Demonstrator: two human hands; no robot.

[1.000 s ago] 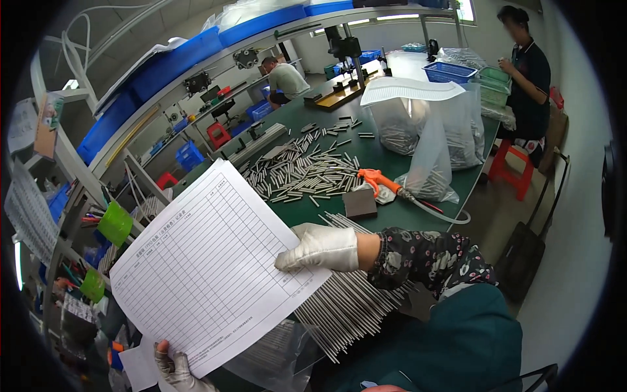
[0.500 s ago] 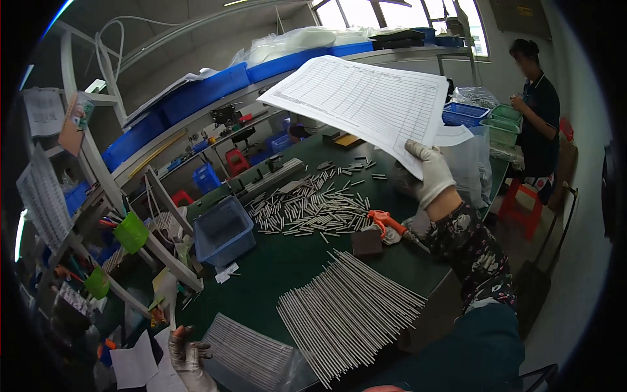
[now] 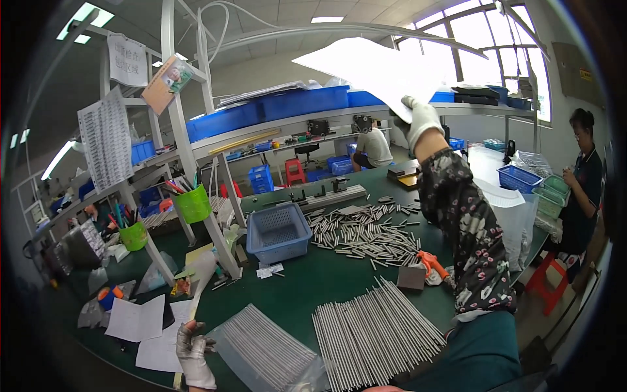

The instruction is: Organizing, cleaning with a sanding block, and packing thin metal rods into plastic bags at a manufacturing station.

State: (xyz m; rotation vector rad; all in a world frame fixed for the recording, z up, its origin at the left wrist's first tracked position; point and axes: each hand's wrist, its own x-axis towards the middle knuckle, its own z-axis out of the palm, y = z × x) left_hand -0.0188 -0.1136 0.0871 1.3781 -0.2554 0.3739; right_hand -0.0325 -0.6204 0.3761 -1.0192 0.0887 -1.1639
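My right hand, in a white glove, is raised high in front of the far shelf and pinches the edge of a paper sheet, which glares white. My left hand, gloved with greyish fingertips, hangs low at the near left. Its fingers are loosely curled and apart, with nothing seen in them, close to white papers. Beside it lies a clear plastic bag of thin metal rods. Further right is a spread of loose long metal rods. Beyond them are a heap of short cut rods and an orange-handled tool.
A blue plastic basket stands on the green table, beside a brown block. Green pen holders hang on the white frame at left. Blue bins line the shelf. A person stands at right; another sits further back.
My right hand has lifted the sheet higher toward the shelf, and its printed grid no longer shows. The whole view has tilted upward and turned left. My left hand stays low beside the bagged rods.
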